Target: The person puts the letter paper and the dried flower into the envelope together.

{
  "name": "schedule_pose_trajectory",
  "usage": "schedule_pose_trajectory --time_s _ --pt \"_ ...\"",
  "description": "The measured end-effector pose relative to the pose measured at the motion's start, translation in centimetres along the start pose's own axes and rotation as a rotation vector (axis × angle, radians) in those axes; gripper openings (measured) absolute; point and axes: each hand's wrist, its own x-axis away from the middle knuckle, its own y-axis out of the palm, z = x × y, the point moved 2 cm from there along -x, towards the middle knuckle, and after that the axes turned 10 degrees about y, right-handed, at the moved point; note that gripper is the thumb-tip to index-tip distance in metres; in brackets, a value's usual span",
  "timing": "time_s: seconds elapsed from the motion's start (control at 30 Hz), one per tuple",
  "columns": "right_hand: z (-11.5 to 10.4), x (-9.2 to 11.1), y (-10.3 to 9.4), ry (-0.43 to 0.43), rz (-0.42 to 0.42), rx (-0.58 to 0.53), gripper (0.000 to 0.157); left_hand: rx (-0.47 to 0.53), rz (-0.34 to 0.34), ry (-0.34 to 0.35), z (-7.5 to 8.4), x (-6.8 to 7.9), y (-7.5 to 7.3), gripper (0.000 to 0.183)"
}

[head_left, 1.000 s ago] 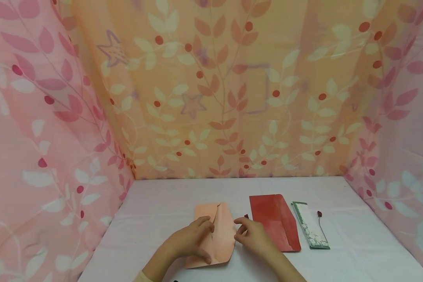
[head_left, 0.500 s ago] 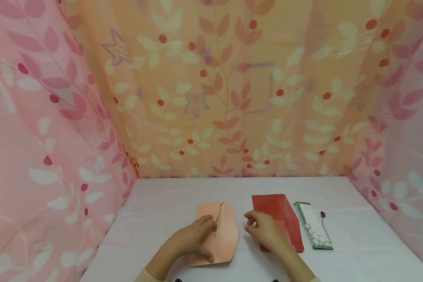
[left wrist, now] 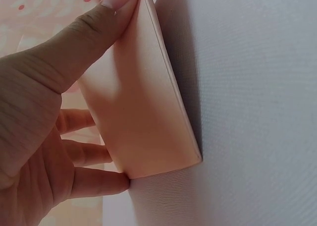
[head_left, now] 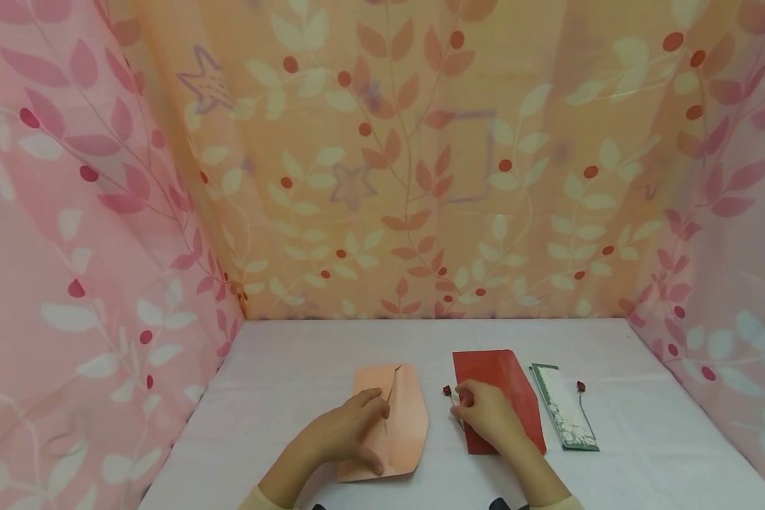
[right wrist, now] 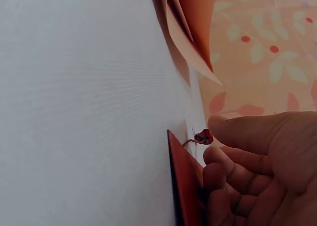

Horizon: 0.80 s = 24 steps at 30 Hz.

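A peach envelope lies on the white table, its flap toward the right. My left hand holds it, fingers across the middle and thumb at the near edge; in the left wrist view the thumb and fingertips meet the envelope's edges. My right hand is over the left part of a red envelope, fingers loosely curled and thumb apart. A small dark red flower on a thin stem lies beside that envelope, close to the right fingertips. In the right wrist view the flower shows just past the thumb tip.
A narrow card with a green floral border lies right of the red envelope. A second dark red flower with a thin stem is at its right edge. Patterned cloth encloses the table at the back and both sides.
My right hand has left the peach envelope's flap edge and moved right to the red envelope, uncovering the small flower. My left hand stays on the peach envelope.
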Motion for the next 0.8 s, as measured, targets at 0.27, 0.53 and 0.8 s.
schedule_pose_trajectory --time_s 0.27,0.53,0.8 --pt "0.3 -0.2 0.8 -0.019 0.011 0.021 0.033 -0.011 0.006 0.003 0.0 0.0 0.2 0.078" --pt "0.7 -0.3 1.7 -0.023 0.019 0.037 0.028 -0.006 0.0 -0.008 0.2 0.0 0.1 0.077" --pt "0.5 -0.3 2.0 -0.039 0.058 0.062 0.021 0.008 0.002 -0.021 0.4 0.0 0.0 0.076"
